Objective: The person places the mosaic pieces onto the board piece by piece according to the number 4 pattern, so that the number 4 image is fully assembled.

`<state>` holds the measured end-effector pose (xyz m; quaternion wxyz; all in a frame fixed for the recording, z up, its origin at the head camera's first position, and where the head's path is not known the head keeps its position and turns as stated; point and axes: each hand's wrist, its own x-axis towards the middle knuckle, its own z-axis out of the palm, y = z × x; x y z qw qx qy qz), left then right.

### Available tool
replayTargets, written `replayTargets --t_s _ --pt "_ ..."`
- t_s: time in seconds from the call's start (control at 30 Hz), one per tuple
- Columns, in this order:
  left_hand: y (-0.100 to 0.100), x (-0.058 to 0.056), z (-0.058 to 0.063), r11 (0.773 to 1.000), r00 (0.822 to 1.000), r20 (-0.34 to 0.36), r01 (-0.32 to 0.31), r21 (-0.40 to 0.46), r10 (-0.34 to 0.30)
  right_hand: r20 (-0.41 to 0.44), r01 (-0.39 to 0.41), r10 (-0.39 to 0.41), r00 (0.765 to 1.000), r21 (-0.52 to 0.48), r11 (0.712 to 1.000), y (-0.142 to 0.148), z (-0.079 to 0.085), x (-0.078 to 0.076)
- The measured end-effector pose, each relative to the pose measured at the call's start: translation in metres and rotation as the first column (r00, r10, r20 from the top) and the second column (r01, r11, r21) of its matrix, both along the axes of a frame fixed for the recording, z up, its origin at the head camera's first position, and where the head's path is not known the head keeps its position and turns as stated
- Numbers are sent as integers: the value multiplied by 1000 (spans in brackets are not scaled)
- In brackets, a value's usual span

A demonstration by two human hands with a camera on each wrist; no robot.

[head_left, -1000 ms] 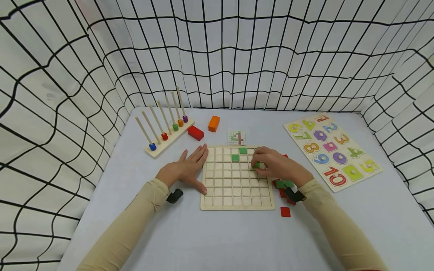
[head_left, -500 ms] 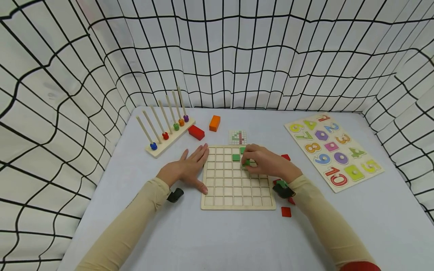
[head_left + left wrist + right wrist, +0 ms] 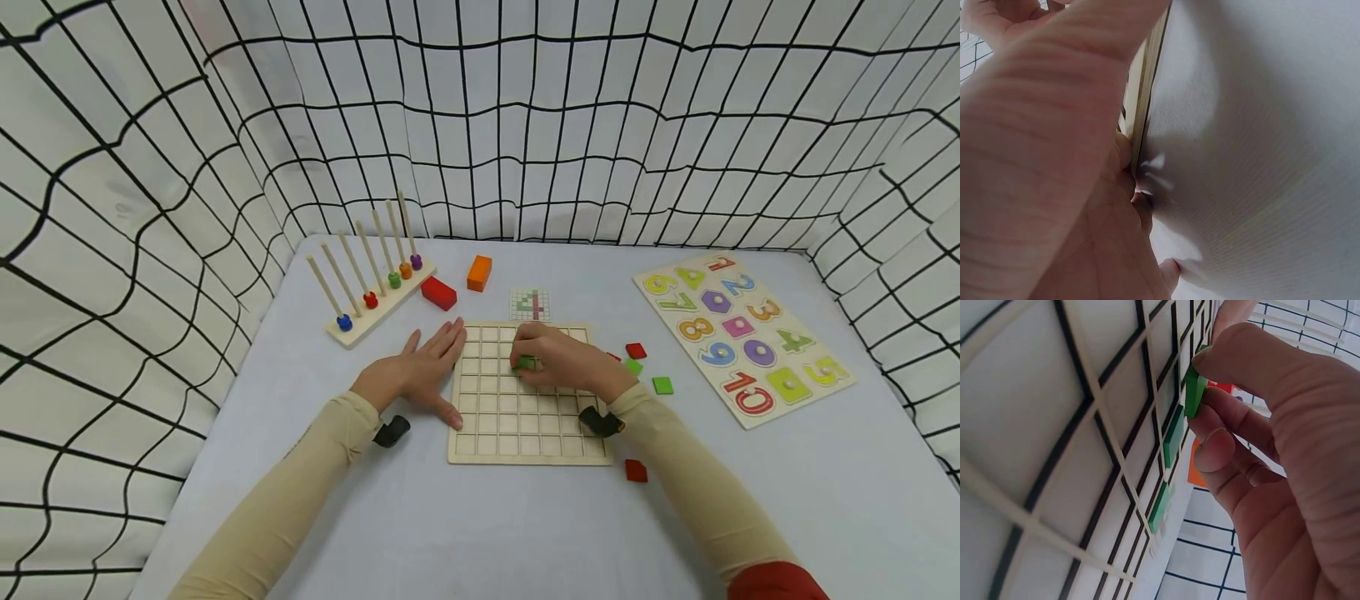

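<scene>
A wooden grid board [image 3: 498, 448] lies flat on the table. My left hand [image 3: 416, 377] rests spread at its left side, with thumb and fingertips at the edge; the left wrist view shows the board's edge [image 3: 1145, 87] beside that hand. Over the upper middle cells, my right hand [image 3: 561, 358] pinches a green square tile [image 3: 1194, 392] between thumb and fingers. In the right wrist view the tile is tilted close to the grid. Two more green tiles [image 3: 1174, 437] sit in cells nearby; the right hand hides them in the head view.
Right of the board lie loose red tiles [image 3: 636, 471] and green tiles [image 3: 663, 385]. Behind it is a small pattern card [image 3: 530, 304], with a red block [image 3: 438, 293] and an orange block [image 3: 479, 273]. A peg rack [image 3: 382, 302] stands back left, a number puzzle [image 3: 742, 333] right.
My right hand has moved left across the board with the green tile, now covering the placed tiles and uncovering loose tiles at the right. The left hand has stayed in place.
</scene>
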<state>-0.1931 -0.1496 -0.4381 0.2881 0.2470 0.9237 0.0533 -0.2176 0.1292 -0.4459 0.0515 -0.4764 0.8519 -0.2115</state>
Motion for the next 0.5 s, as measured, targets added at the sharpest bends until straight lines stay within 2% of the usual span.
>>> replayTargets --t_s 0.3,0.5 --pt "1 1 0 1000 1000 2 3 6 -3 4 -26 26 1000 6 1000 -14 -5 -2" --pt "-1 1 0 1000 1000 -4 3 4 -3 -38 -29 28 999 -12 1000 -16 -5 -1"
